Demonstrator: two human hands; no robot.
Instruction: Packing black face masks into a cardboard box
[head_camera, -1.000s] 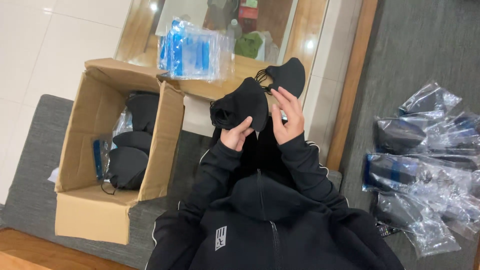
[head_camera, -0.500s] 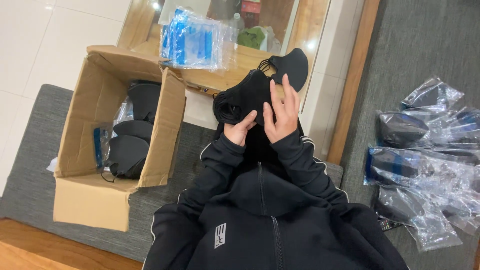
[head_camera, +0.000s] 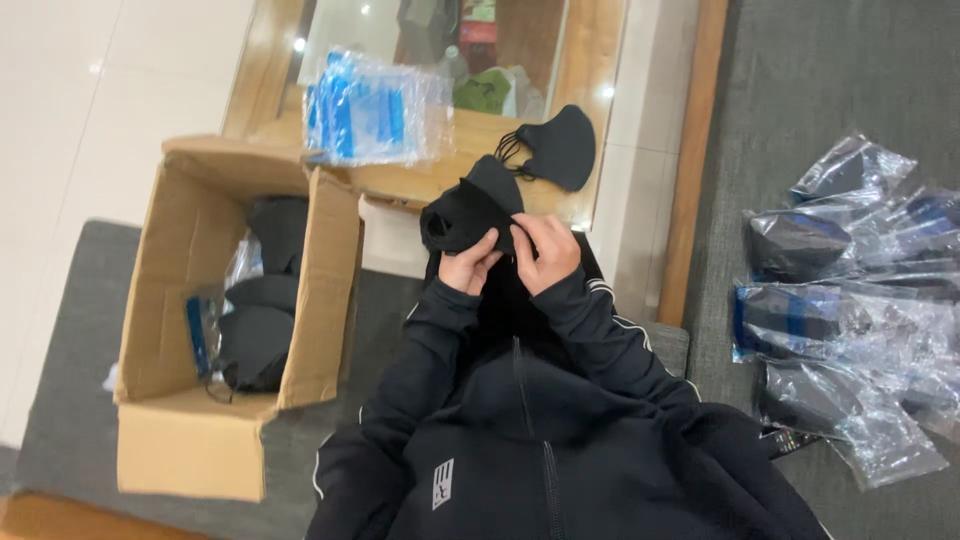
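Near the dark-jacketed torso, the left hand (head_camera: 468, 268) and right hand (head_camera: 543, 252), now lowered closer together, both pinch a stack of black fabric face masks (head_camera: 470, 212), while a single black mask (head_camera: 560, 147), no longer held, lies beyond on the wooden surface (head_camera: 470, 135).

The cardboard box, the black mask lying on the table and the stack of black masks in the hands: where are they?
cardboard box (head_camera: 322, 290): head view, on its right side wall.
black mask on the table (head_camera: 562, 148): head view, middle of its cloth.
stack of black masks (head_camera: 468, 212): head view, on the cloth above the hands.
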